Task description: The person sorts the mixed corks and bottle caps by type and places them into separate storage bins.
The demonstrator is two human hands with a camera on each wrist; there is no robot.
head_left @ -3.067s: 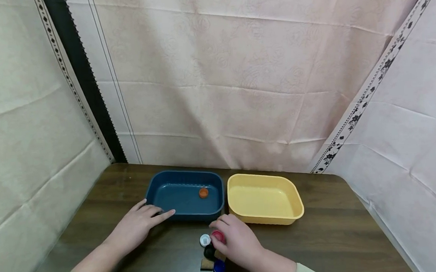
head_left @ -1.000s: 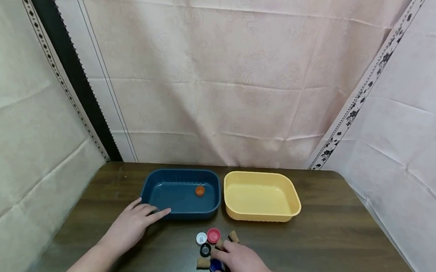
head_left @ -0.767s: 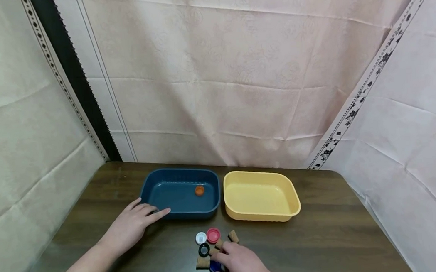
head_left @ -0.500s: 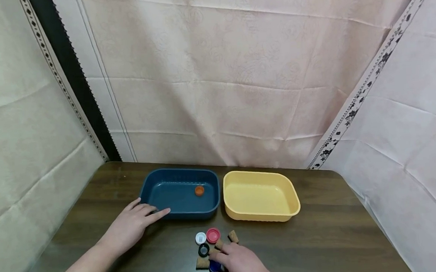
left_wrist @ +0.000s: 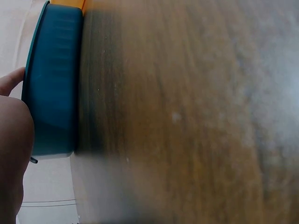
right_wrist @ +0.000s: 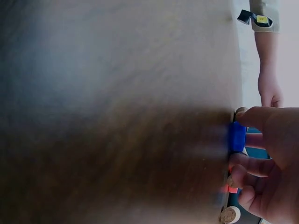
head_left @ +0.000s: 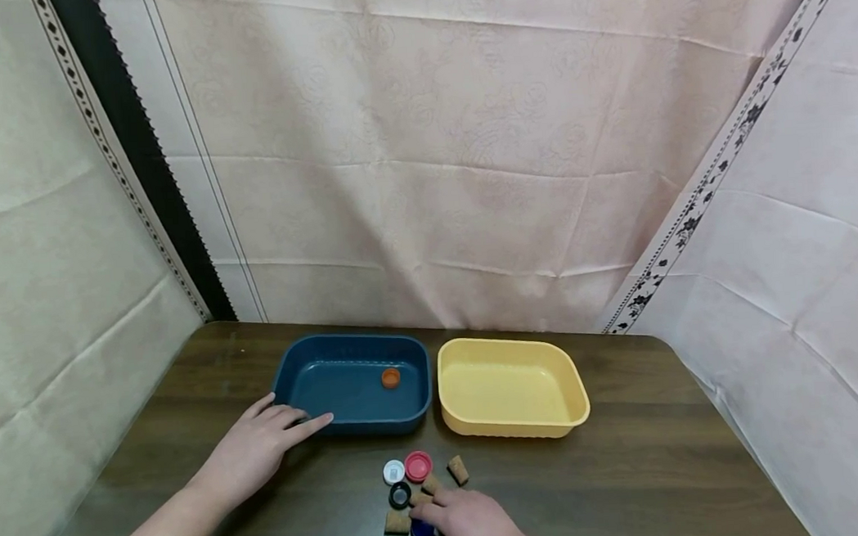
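In the head view my left hand (head_left: 252, 451) rests on the near left rim of the blue tray (head_left: 309, 431), fingers relaxed. An orange bottle cap (head_left: 391, 378) lies in that tray. On the table my right hand (head_left: 477, 523) has its thumb and fingers around a blue bottle cap (head_left: 422, 531); the right wrist view also shows the blue cap (right_wrist: 237, 137) between thumb and fingers. Close by lie a white cap (head_left: 393, 472), a red cap (head_left: 418, 466), a black cap (head_left: 399, 495) and several cork pieces (head_left: 396, 523). My fingers partly hide the blue cap and one cork.
A yellow tray (head_left: 516, 436) stands just right of the blue one, towards the table's back edge. Pale cloth (head_left: 421, 137) hangs behind the wooden table (head_left: 633, 469) and at both sides. One cork (head_left: 458, 469) lies apart, right of the red cap.
My right hand has let go of the red cap and moved nearer to me, around the blue cap. A cork now shows right of the red cap. My left hand stays on the tray rim.
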